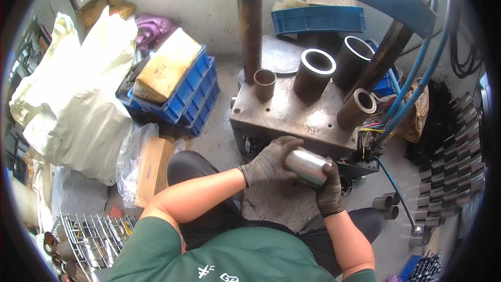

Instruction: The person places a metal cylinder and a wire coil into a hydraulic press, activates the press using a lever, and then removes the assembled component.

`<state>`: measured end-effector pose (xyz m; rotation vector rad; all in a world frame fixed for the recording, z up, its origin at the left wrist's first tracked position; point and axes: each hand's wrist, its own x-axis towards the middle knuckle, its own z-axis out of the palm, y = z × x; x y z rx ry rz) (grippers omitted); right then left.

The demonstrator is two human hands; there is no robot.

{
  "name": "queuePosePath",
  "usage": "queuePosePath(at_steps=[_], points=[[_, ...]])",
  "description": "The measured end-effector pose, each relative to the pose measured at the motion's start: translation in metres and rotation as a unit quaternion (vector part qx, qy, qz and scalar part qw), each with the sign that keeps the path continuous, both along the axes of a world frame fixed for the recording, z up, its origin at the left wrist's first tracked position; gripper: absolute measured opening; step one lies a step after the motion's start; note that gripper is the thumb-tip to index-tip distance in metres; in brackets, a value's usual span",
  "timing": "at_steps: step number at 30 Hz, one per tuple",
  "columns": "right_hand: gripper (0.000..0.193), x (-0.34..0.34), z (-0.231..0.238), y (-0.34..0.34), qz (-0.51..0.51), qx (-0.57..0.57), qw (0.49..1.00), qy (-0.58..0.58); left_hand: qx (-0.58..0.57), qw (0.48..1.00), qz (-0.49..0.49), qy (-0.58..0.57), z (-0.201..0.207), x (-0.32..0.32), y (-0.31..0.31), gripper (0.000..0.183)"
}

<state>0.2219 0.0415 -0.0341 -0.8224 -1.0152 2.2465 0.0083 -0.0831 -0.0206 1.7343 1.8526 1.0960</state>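
Observation:
Between my two gloved hands I hold a shiny metal cylinder (309, 167), tilted, just in front of the press bed. My left hand (275, 160) wears a dark grey glove and wraps the cylinder's left end. At its right end, my right hand (331, 188) grips it with the thumb on top. Behind the cylinder is the steel press bed (284, 120), on which several dark tube sections stand: a small ring-shaped tube (264, 86), a thick-walled tube (313, 78), another thick tube (353, 62) and a narrower one (356, 108) at the right.
Left stand stacked blue crates (201, 94) with a cardboard box (167, 65) on top, beside large white sacks (73, 104). Press columns (249, 26) and blue hoses (417, 86) rise around the bed. Many metal tubes (451, 162) are stacked at right; a wire rack (96, 240) sits lower left.

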Motion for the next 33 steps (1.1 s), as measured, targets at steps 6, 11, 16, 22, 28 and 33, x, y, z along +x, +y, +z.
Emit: queuePosePath(at_steps=[6,11,16,22,28,33], points=[[0.101,-0.006,-0.006,-0.011,-0.026,0.3,0.954,-0.02,0.085,0.974,-0.02,0.209,0.011,0.026,0.017,0.093],[0.082,0.017,0.061,0.005,-0.046,0.546,0.836,0.002,0.159,0.951,0.011,-0.263,0.047,0.027,0.051,0.082],[0.057,0.097,0.169,0.01,-0.108,0.715,0.689,-0.04,0.303,0.805,-0.016,-0.509,0.094,-0.048,0.12,0.074],[0.031,0.184,0.242,0.03,-0.085,0.826,0.413,-0.375,0.369,0.848,0.015,-0.381,0.143,-0.109,0.189,0.08],[0.025,0.222,0.22,0.037,-0.064,0.785,0.419,-0.452,0.239,0.917,0.19,-0.257,0.128,-0.124,0.232,0.09],[0.029,0.222,0.22,0.066,-0.195,0.824,0.369,-0.383,0.223,0.94,0.165,-0.199,0.134,-0.101,0.238,0.093]])
